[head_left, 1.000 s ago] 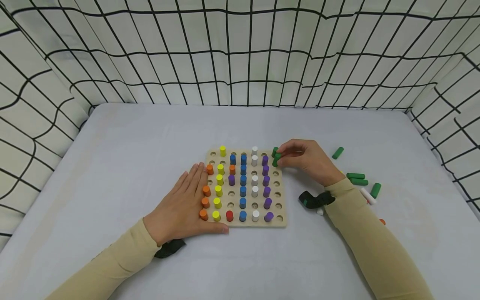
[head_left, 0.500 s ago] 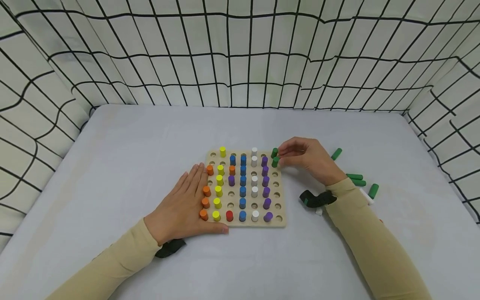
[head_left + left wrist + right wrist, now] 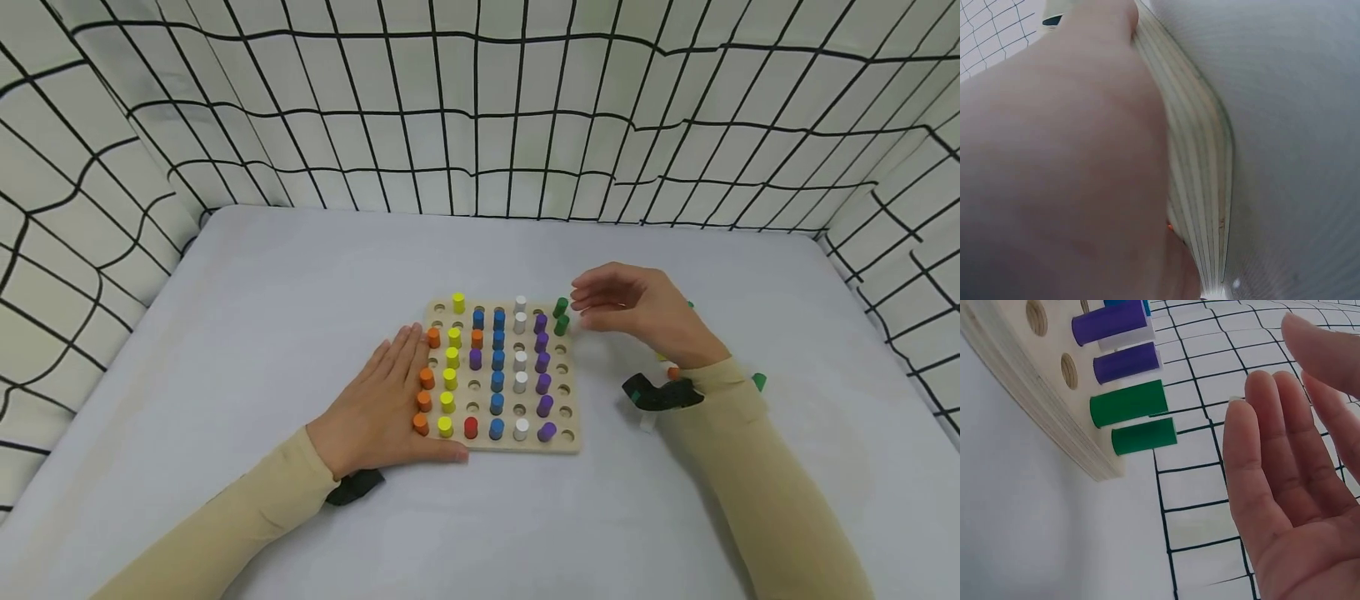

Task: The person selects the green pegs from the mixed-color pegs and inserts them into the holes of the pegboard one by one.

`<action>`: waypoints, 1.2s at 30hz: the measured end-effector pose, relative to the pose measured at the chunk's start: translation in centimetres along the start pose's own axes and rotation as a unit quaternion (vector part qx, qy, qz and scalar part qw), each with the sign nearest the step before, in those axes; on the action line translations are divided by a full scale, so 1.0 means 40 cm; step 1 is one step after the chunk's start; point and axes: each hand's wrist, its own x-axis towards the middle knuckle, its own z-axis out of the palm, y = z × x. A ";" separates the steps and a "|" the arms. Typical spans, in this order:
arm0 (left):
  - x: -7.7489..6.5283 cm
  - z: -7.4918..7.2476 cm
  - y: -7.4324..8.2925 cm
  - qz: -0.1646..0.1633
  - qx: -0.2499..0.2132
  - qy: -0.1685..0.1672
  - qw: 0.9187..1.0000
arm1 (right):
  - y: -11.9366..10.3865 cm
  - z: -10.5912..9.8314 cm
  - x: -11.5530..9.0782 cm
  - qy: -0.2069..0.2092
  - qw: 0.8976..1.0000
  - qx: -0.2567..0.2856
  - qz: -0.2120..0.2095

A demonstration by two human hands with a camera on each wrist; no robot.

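Note:
A wooden pegboard lies on the table with columns of orange, yellow, blue, white and purple pegs, plus a red peg. My left hand rests flat along its left side, thumb at the front edge. In the left wrist view that hand covers most of the board's layered side. Two green pegs stand in the far right corner, slightly tilted. Just right of them my right hand hovers with fingers apart. The right wrist view shows its palm holding nothing, beside the green pegs.
Loose pegs lie right of the board, partly hidden by the right arm: a green one, an orange one and a white one. A black wire grid encloses the white table at the back and sides.
My right hand has released the second green peg, which now stands in the board, and moved slightly right with its fingers spread. My left hand stays on the board's left side.

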 end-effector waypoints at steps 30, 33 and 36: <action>-0.002 0.000 0.001 -0.005 0.002 0.002 1.000 | 0.022 -0.099 -0.101 0.093 0.990 -0.103 0.009; -0.002 0.000 0.001 -0.005 0.000 0.001 1.000 | 0.029 -0.108 -0.112 0.102 0.989 -0.109 0.012; -0.002 0.000 -0.001 -0.006 0.000 0.000 1.000 | 0.036 -0.120 -0.124 0.102 0.989 -0.105 0.011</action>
